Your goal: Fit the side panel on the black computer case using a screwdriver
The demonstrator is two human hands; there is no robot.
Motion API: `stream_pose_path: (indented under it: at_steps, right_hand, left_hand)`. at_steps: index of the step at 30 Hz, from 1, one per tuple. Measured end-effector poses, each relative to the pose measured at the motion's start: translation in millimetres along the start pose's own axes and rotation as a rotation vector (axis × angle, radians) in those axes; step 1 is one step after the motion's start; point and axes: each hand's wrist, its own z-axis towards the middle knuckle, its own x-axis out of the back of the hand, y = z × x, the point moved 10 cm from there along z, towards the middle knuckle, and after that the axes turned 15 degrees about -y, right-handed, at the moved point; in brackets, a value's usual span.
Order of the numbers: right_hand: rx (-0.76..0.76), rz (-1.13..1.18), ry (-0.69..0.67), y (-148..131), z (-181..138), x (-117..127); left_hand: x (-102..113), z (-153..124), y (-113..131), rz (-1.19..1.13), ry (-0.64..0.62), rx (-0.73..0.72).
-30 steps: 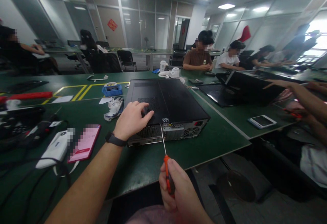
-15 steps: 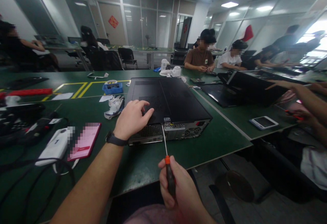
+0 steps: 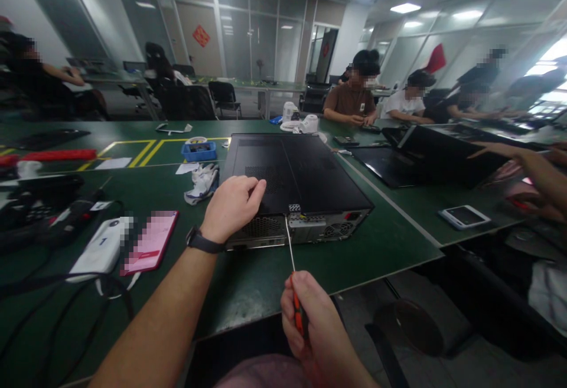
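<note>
A black desktop computer case (image 3: 305,175) lies flat on the green table (image 3: 248,276), its rear panel facing me. My left hand (image 3: 233,208) rests palm down on the near left corner of the case lid, fingers curled, a dark watch on the wrist. My right hand (image 3: 316,326) grips an orange-handled screwdriver (image 3: 295,284). Its thin shaft runs up to the top edge of the rear panel, where the tip touches.
Left of the case lie white gloves (image 3: 201,181), a blue parts tray (image 3: 199,150), a pink phone (image 3: 150,241), a white power bank (image 3: 101,247) and black cables. Right lie an open laptop (image 3: 425,155) and a phone (image 3: 465,217). Another person's arm (image 3: 527,166) reaches in at right. Several people sit behind.
My right hand has shifted slightly right and closed further over the screwdriver handle, hiding most of the orange. The left hand stays on the lid.
</note>
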Motion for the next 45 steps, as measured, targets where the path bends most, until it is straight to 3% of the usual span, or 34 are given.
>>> stream_pose_path:
  at_steps: [45]
  right_hand:
    - [-0.063, -0.041, 0.065, 1.0, 1.2, 3.3]
  left_hand:
    - [-2.4, -1.2, -4.0, 0.011, -0.023, 0.068]
